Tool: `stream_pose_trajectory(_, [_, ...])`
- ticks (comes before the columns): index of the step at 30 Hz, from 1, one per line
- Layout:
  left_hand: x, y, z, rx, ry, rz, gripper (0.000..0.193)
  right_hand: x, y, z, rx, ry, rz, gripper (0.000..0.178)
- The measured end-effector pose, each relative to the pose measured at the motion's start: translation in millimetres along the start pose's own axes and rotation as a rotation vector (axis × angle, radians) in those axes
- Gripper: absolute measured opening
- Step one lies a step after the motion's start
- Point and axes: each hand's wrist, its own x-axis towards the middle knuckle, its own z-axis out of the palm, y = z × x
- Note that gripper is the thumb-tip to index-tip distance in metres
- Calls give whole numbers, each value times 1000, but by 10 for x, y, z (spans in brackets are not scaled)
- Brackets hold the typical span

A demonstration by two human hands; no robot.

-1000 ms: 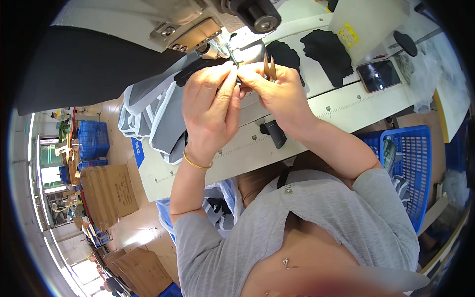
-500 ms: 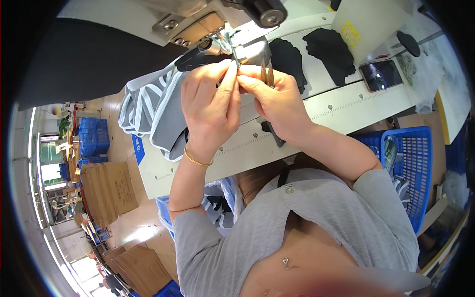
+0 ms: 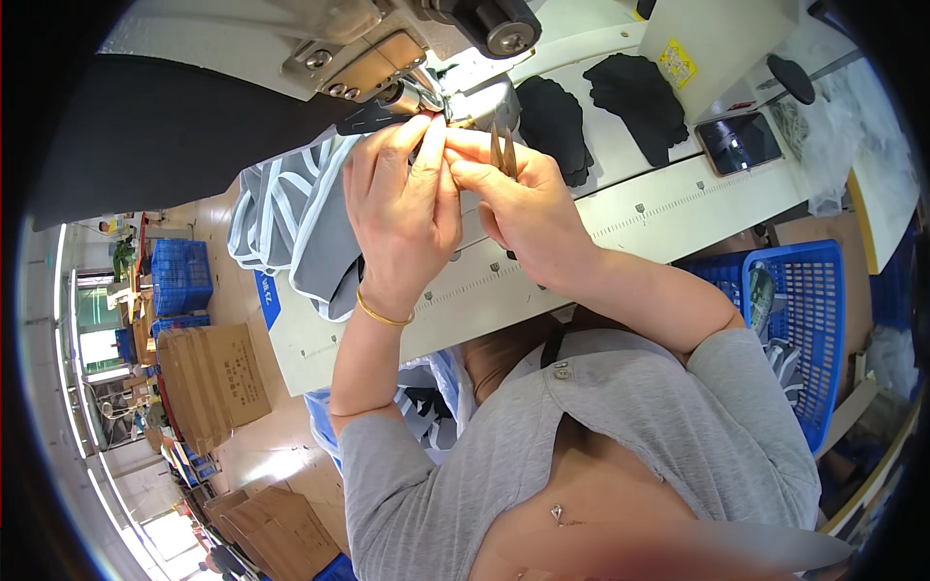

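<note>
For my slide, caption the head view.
Bare left hand alongside bare right hand holding pointed metal snips at white metal sewing machine.

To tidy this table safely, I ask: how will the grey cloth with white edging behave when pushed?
The grey cloth is probably floppy, since its white edging bends in curves. Its layers look thin, so it may be light. Lying in loose folds, it should bunch rather than roll.

workshop: sewing machine (image 3: pixel 378 64), fabric stacks (image 3: pixel 636 102)

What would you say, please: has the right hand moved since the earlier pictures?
Yes, the right hand has moved leftward, farther from the phone, judged against that phone's place.
</note>
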Motion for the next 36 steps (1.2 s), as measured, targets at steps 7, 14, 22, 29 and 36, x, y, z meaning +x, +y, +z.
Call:
stream_pose_trajectory(7, [-1,35,-28,7,-29,-20,33,-27,8,30,43,-16,-12,18])
stream_pose_trajectory(14, [-10,29,-9,-21,-42,-39,37,-31,-16,56,58,-8,-17,17])
stream_pose_trajectory(22, [-12,36,-2,-28,-43,-45,40,-26,-13,63,50,-6,0,17])
stream_pose_trajectory(29, [-19,31,-6,-44,-41,-51,38,-37,-7,91,59,-17,-34,18])
stream_pose_trajectory(36, [-21,17,2,-60,-34,-59,38,-37,20,90,93,-14,3,22])
